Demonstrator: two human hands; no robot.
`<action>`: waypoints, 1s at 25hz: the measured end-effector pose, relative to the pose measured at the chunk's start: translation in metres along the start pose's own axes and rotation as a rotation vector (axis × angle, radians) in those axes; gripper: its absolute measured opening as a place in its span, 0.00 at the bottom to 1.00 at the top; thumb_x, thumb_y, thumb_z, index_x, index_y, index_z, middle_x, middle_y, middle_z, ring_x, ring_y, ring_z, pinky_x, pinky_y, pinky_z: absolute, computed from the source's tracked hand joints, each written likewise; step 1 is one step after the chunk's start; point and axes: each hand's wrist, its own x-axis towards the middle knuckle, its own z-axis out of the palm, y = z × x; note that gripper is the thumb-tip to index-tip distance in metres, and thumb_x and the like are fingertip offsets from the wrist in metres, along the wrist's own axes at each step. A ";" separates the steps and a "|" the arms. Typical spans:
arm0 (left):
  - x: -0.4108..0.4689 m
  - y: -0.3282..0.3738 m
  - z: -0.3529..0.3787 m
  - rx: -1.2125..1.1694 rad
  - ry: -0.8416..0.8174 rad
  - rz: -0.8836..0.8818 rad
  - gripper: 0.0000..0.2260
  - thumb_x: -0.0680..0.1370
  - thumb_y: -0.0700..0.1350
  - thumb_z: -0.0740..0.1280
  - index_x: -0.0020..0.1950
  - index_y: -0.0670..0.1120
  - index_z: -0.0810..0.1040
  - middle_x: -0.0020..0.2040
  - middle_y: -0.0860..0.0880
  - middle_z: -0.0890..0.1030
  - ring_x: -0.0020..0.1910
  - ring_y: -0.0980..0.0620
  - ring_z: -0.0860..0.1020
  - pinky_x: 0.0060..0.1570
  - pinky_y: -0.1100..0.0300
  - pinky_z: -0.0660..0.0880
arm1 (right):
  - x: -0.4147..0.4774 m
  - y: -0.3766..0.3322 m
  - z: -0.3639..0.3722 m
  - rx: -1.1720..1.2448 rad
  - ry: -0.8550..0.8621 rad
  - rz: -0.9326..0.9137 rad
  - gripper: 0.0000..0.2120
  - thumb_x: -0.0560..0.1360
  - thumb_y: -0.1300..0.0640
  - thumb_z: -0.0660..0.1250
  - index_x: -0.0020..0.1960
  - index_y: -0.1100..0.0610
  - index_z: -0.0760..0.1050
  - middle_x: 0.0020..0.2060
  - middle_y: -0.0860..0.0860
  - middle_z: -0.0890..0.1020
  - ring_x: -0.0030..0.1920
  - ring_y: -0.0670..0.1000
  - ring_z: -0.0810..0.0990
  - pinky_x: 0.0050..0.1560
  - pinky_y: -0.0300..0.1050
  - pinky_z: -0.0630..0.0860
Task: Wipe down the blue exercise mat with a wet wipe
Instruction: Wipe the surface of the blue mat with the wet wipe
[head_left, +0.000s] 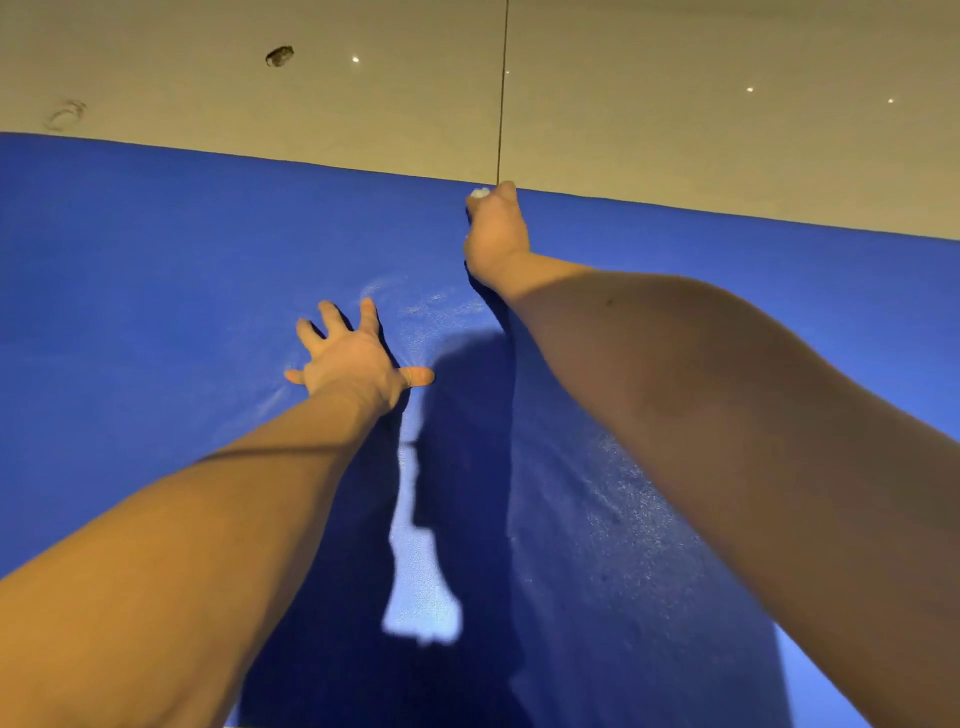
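Note:
The blue exercise mat (156, 260) fills most of the view, its far edge running across the upper part. My right hand (496, 234) reaches to that far edge and grips a small bunched white wet wipe (479, 193), of which only a bit shows past the fingers. My left hand (358, 358) lies flat on the mat's middle with fingers spread, pressing it down. Damp, shiny streaks show on the mat between the hands and beside my right forearm.
Beyond the mat lies a beige tiled floor (675, 104) with a dark grout line (503, 88). A dark smudge (279, 55) and a faint ring mark (66, 113) sit on the tiles at upper left. My shadow falls on the mat's centre.

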 end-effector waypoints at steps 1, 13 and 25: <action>0.000 0.000 0.000 0.007 0.002 -0.001 0.55 0.65 0.74 0.72 0.82 0.59 0.45 0.80 0.48 0.45 0.79 0.37 0.45 0.64 0.27 0.65 | -0.001 -0.007 0.007 -0.050 -0.051 -0.059 0.13 0.79 0.65 0.59 0.63 0.65 0.74 0.63 0.63 0.72 0.52 0.55 0.69 0.54 0.44 0.69; 0.000 0.005 -0.004 0.025 -0.038 -0.022 0.56 0.65 0.73 0.72 0.82 0.59 0.43 0.81 0.47 0.43 0.79 0.37 0.44 0.66 0.26 0.64 | 0.002 0.037 -0.024 0.036 0.121 0.143 0.16 0.77 0.66 0.57 0.57 0.55 0.79 0.45 0.55 0.75 0.49 0.55 0.74 0.54 0.45 0.63; 0.000 0.003 -0.004 0.057 -0.042 -0.024 0.56 0.65 0.74 0.71 0.82 0.59 0.42 0.80 0.47 0.44 0.78 0.37 0.45 0.65 0.26 0.65 | -0.027 0.037 -0.016 -0.305 0.092 0.092 0.17 0.77 0.72 0.58 0.64 0.65 0.70 0.65 0.59 0.68 0.60 0.58 0.73 0.49 0.48 0.71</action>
